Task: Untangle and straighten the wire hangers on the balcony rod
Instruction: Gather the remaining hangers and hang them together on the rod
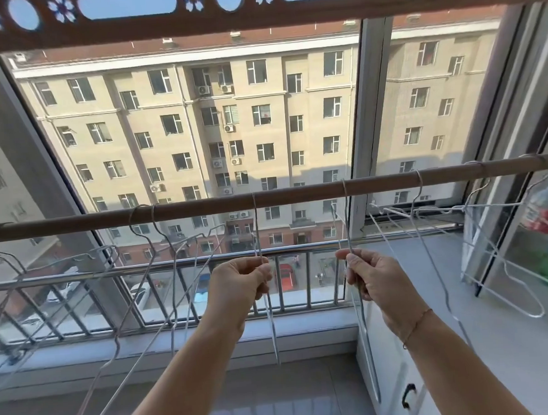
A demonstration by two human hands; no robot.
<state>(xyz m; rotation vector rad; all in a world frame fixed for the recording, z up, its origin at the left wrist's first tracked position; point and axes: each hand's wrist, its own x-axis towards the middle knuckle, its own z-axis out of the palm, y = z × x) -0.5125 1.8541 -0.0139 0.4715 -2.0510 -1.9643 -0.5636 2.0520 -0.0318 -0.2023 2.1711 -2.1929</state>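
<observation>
The wire hangers hang from a brown balcony rod (297, 194) that runs across the view from lower left to upper right, in front of the window. Two of them hang edge-on near the middle of the rod, well apart from each other: the left centre hanger (272, 324) and the right centre hanger (364, 337), each hooked over the rod and dropping nearly straight down. The left hand (239, 282) has its grip pinched on the neck of the left centre hanger, thumb and fingertips closed on the wire just below the hook. The right hand (366, 277) has its grip closed likewise on the neck of the right centre hanger; a thin bracelet (417, 325) sits on that wrist. To the left, a cluster of hangers (160, 267) hangs askew, tilted and overlapping one another, with further hangers at the far left edge partly blurred. To the right, a second group of hangers (430, 229) lies at crossed angles, their wires overlapping; which wire belongs to which cannot be told. Behind the rod stand a metal railing (76, 276), the window frame (362, 120) and a beige apartment block (195, 122). A white cabinet (405, 389) stands below the right hand.
</observation>
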